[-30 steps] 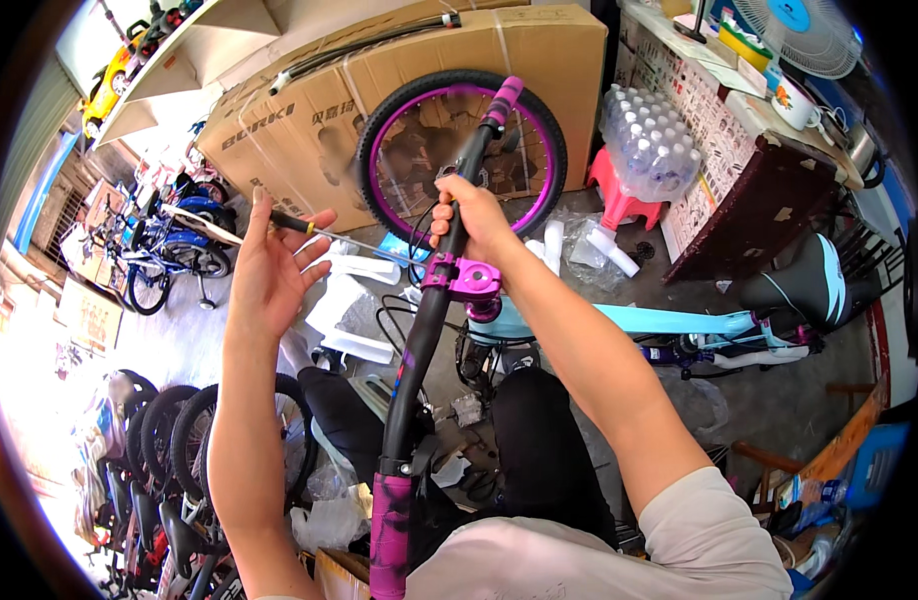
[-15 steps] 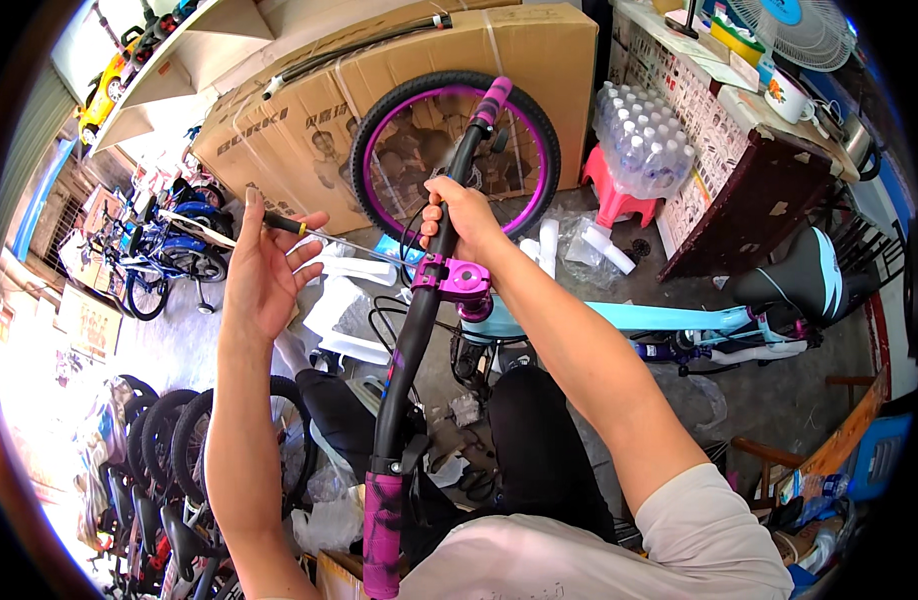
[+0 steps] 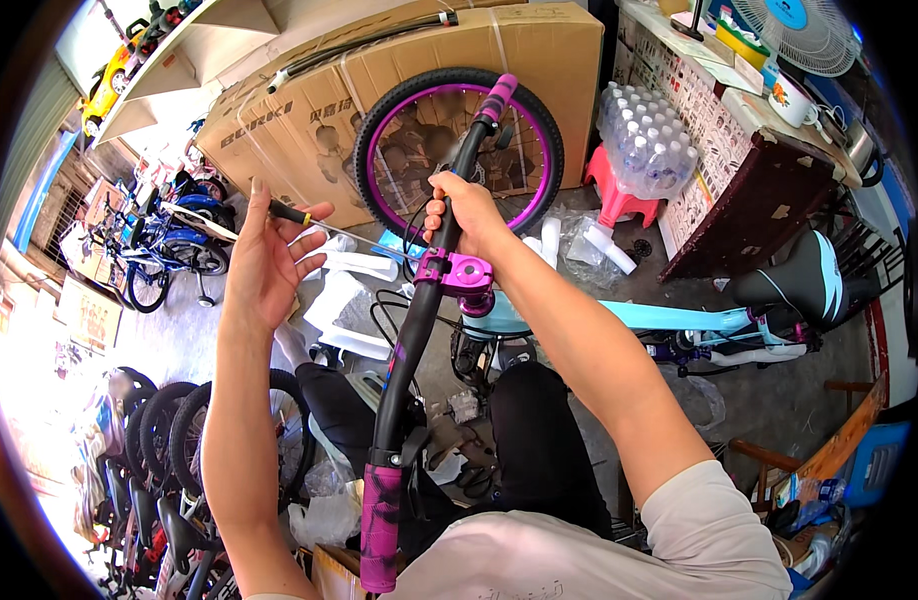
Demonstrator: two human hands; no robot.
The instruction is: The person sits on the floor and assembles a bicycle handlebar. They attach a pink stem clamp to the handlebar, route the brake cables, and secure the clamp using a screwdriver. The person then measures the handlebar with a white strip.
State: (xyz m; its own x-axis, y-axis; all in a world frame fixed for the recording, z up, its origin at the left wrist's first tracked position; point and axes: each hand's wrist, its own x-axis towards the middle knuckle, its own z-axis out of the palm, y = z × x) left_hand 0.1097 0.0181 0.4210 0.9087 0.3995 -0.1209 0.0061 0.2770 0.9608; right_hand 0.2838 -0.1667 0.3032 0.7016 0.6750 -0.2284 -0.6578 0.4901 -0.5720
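My left hand has its fingers loosely spread around the black-and-yellow handle of a screwdriver. The handle lies between the thumb and fingers, and the long thin shaft reaches right to the magenta stem clamp of a bicycle. How its tip meets the clamp is too small to tell. My right hand is closed around the black handlebar beyond that clamp. The bar runs lengthwise before me, with a purple-and-black grip at its near end and another grip at the far end. Black cables hang beside the clamp.
The light-blue frame extends right to a black saddle. A purple-rimmed wheel leans on a large cardboard box. Bottles stand on a pink stool. Several bicycles are at left; white wrapping litters the floor.
My left hand and the screwdriver handle have shifted slightly upward in the picture. My right hand keeps its hold on the handlebar, and the whole view has moved a little.
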